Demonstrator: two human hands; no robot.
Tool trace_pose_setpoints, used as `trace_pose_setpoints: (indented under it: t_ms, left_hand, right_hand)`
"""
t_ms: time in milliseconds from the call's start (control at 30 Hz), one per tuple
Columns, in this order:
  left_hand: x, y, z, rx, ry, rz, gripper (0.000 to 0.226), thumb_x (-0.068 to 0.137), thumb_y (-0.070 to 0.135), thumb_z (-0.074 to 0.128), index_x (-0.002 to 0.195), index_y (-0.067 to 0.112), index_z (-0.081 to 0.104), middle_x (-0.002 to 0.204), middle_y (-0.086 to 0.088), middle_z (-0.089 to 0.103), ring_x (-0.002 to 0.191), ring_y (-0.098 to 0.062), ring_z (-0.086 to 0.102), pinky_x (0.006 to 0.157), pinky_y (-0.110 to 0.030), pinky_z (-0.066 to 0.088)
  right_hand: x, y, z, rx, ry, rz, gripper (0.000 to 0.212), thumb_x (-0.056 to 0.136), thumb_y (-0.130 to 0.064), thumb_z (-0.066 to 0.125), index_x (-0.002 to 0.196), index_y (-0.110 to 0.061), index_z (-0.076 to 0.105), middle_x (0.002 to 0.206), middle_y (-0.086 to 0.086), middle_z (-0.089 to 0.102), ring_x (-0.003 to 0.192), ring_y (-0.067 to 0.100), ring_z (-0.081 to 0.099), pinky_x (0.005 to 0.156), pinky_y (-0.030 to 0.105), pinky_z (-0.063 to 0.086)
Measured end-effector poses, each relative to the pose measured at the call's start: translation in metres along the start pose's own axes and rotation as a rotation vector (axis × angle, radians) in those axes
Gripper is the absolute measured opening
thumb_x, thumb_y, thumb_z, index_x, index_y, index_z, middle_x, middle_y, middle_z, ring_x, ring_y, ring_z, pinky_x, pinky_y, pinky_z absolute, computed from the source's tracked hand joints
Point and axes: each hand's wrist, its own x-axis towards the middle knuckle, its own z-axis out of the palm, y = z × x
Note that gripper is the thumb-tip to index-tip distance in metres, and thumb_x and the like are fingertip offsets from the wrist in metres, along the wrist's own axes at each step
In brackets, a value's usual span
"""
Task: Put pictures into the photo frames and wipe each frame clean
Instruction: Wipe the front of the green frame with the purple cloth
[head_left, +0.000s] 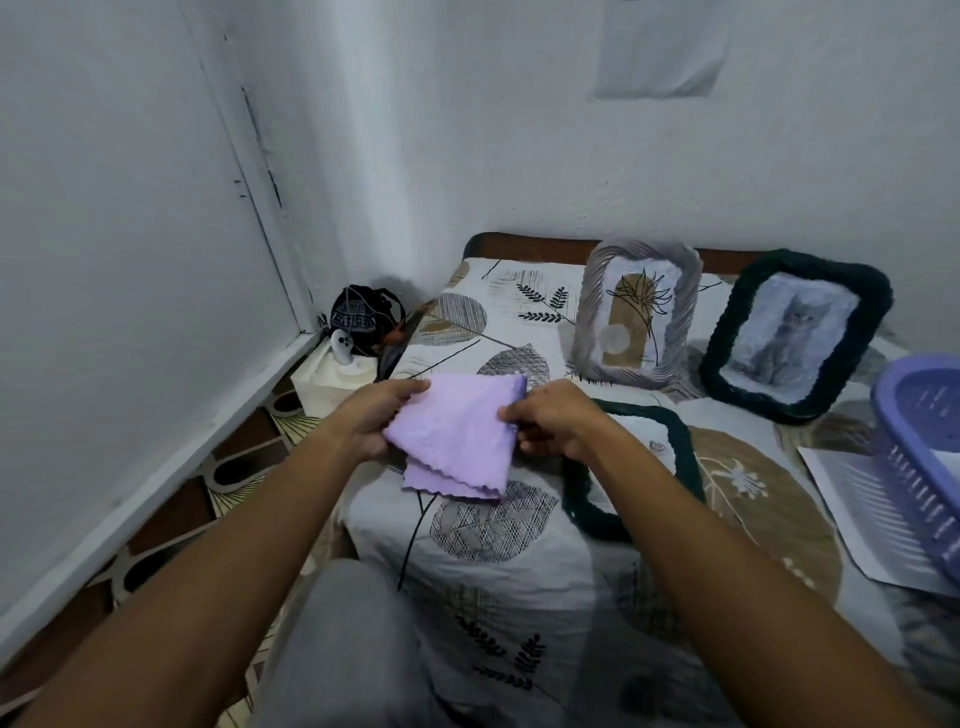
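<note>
Now both the left hand (375, 415) and right hand (550, 422) pinch the lilac cloth (457, 441) above the bed (519, 571), right forearm crossing a flat green frame (680, 441); basket (919, 447) sits rightward.

Both hands hold a folded purple cloth (457, 434) above a bed (519, 582) with a leaf-print sheet. The left hand (371, 415) pinches its left edge, the right hand (553, 418) its right edge. Under the right forearm a dark green frame (675, 431) lies flat. A grey frame (636, 312) and a green cat-picture frame (795, 338) lean against the wall. A purple basket (924, 457) sits at the right, on paper (852, 509).
</note>
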Motion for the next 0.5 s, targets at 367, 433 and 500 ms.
trace_pose_setpoints:
  t_ms: [367,433,500]
  left_hand:
    - [-0.001,0.022,-0.012,0.692,0.261,0.319,0.029,0.090,0.031,0.062,0.087,0.002,0.065,0.086,-0.018,0.064,0.072,-0.027,0.059,0.063,-0.034,0.049]
    - [-0.008,0.028,0.002,0.734,0.283,0.441,0.027,0.090,0.030,0.063,0.095,0.004,0.066,0.090,-0.015,0.065,0.076,-0.025,0.061,0.064,-0.032,0.049]
    - [-0.012,0.027,0.022,0.694,0.208,0.499,0.027,0.090,0.028,0.064,0.102,0.003,0.065,0.091,-0.013,0.064,0.074,-0.023,0.061,0.059,-0.029,0.050]
  right_hand:
    - [-0.004,0.008,-0.016,-0.090,0.097,-0.092,0.013,0.080,-0.002,0.072,0.083,0.005,0.062,0.068,0.019,0.059,0.047,0.023,0.053,0.043,0.026,0.049]
    - [-0.019,0.007,-0.041,-0.040,0.133,-0.120,0.017,0.085,-0.006,0.070,0.092,0.006,0.061,0.076,0.020,0.061,0.052,0.023,0.055,0.045,0.026,0.050]
    - [-0.034,0.010,-0.070,-0.016,0.191,-0.130,0.018,0.087,-0.010,0.068,0.093,0.005,0.062,0.081,0.020,0.063,0.058,0.024,0.059,0.053,0.029,0.053]
